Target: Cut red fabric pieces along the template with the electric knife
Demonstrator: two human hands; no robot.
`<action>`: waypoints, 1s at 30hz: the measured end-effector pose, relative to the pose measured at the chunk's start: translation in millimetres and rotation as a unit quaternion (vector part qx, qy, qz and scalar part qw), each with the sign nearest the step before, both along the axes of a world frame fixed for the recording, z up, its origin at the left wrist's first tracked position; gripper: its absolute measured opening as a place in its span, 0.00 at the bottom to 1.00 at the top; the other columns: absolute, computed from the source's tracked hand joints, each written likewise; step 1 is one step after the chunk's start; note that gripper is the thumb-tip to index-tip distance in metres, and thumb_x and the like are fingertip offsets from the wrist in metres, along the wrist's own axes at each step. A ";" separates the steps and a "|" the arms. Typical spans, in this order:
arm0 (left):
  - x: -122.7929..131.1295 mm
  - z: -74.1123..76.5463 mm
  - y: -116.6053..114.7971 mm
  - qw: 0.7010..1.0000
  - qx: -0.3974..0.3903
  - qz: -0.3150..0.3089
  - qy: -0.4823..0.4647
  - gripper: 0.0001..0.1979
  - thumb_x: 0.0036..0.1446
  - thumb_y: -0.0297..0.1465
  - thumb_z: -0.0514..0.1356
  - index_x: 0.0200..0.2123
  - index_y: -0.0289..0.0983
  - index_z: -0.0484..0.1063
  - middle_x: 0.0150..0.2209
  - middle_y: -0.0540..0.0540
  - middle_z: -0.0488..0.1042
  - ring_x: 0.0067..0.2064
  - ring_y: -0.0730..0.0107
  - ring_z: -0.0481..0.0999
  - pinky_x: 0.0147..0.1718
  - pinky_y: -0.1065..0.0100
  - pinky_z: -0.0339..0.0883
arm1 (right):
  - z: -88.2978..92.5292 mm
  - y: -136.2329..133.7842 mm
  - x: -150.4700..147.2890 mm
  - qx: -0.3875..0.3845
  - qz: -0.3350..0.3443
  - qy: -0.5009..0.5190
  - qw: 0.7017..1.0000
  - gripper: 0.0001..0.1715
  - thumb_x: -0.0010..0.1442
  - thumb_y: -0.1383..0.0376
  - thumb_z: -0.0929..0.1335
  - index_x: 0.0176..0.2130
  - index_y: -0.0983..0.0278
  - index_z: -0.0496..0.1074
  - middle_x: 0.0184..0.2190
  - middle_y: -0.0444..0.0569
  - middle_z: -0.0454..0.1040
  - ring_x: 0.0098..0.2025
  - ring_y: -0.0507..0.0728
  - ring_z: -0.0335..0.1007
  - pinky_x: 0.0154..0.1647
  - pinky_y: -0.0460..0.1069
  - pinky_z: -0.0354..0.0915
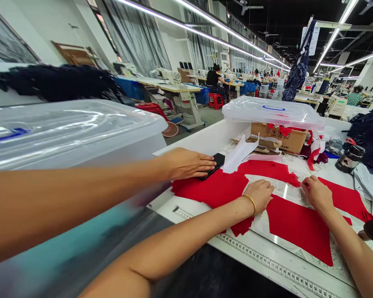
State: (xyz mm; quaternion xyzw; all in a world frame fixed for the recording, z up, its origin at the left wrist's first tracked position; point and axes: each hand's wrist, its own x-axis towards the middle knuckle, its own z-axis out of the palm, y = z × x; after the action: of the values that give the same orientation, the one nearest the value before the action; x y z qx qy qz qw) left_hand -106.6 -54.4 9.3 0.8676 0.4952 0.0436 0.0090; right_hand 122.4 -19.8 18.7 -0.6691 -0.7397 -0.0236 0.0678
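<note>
My left hand (259, 196), a gold bangle at its wrist, is closed with fingers bent down at the top left corner of a red fabric piece (300, 227). My right hand (317, 193) has its fingers pinched at the ragged end of a curved red fabric strip (267, 169). Between the two hands, pale table surface shows. More red fabric (217, 188) lies to the left, partly under my left forearm. Another person's hand (189, 162) reaches in from the left, flat beside a black phone (214, 165) on that fabric.
A measuring tape strip (267, 261) runs along the table's front edge. A lidded clear plastic box (143, 124) stands at left. Behind the fabric are white paper (240, 153), a cardboard box (286, 138) under a clear lid (273, 109), and a black bottle (349, 159).
</note>
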 end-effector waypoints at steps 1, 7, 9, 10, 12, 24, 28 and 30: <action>0.6 0.1 0.2 1.000 0.000 -0.001 -0.002 0.10 0.64 0.31 0.60 0.48 0.36 0.74 0.50 0.39 0.76 0.53 0.55 0.75 0.54 0.59 0.69 | 0.0 -0.4 0.1 0.005 0.002 0.005 1.000 0.12 0.69 0.61 0.64 0.42 0.61 0.76 0.45 0.49 0.75 0.33 0.55 0.73 0.24 0.48 0.49; -0.9 0.4 -1.1 1.000 0.002 -0.001 -0.018 0.11 0.64 0.31 0.60 0.49 0.37 0.74 0.51 0.40 0.76 0.53 0.56 0.74 0.54 0.60 0.69 | 1.8 -2.6 1.4 0.023 0.013 0.034 0.999 0.09 0.67 0.60 0.66 0.37 0.60 0.75 0.41 0.47 0.75 0.32 0.54 0.71 0.25 0.47 0.49; -3.1 0.8 -1.3 1.000 0.003 0.002 -0.022 0.11 0.64 0.32 0.60 0.49 0.38 0.74 0.51 0.39 0.76 0.54 0.55 0.74 0.53 0.59 0.69 | 3.1 -3.8 1.4 0.022 0.014 0.042 0.999 0.09 0.68 0.63 0.65 0.38 0.60 0.75 0.41 0.47 0.75 0.32 0.53 0.70 0.25 0.47 0.49; -4.2 1.2 -1.0 1.000 0.004 0.003 -0.024 0.11 0.64 0.31 0.59 0.49 0.38 0.74 0.51 0.39 0.76 0.54 0.55 0.74 0.53 0.58 0.70 | 3.9 -4.5 1.3 0.021 0.015 0.046 0.999 0.10 0.68 0.64 0.65 0.39 0.60 0.76 0.42 0.47 0.75 0.32 0.53 0.70 0.26 0.48 0.49; -5.8 2.2 0.7 1.000 0.005 0.004 -0.029 0.11 0.65 0.31 0.58 0.49 0.38 0.75 0.51 0.39 0.76 0.54 0.54 0.74 0.53 0.57 0.70 | 5.7 -6.0 0.8 0.016 0.017 0.052 0.998 0.11 0.68 0.64 0.64 0.39 0.60 0.77 0.43 0.47 0.76 0.32 0.52 0.70 0.26 0.48 0.49; 45.8 13.5 28.9 0.994 0.019 -0.012 -0.110 0.14 0.64 0.32 0.60 0.53 0.38 0.76 0.48 0.40 0.75 0.53 0.54 0.72 0.54 0.58 0.68 | 15.2 -15.7 -3.1 -0.008 0.017 0.086 0.996 0.12 0.67 0.60 0.67 0.33 0.59 0.76 0.37 0.46 0.77 0.35 0.54 0.70 0.29 0.47 0.50; 66.6 11.6 36.4 0.991 0.000 -0.011 -0.133 0.10 0.64 0.32 0.62 0.47 0.39 0.80 0.44 0.42 0.76 0.50 0.57 0.73 0.50 0.61 0.71 | 15.2 -17.6 -1.1 -0.013 0.025 0.108 0.994 0.11 0.66 0.61 0.68 0.33 0.59 0.77 0.36 0.46 0.77 0.35 0.55 0.71 0.29 0.47 0.52; 71.1 9.0 38.6 0.990 -0.010 -0.005 -0.141 0.09 0.65 0.31 0.61 0.42 0.39 0.81 0.42 0.43 0.77 0.49 0.59 0.74 0.47 0.63 0.71 | 14.7 -18.2 1.1 -0.015 0.027 0.121 0.992 0.10 0.66 0.62 0.68 0.34 0.59 0.77 0.35 0.46 0.78 0.36 0.55 0.71 0.30 0.46 0.54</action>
State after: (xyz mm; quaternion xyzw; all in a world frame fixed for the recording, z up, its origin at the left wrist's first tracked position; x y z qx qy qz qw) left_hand -35.5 -15.8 18.3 0.8552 0.4848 0.1607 0.0880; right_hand 123.5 -38.0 33.4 -0.6477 -0.7441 0.0704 0.1480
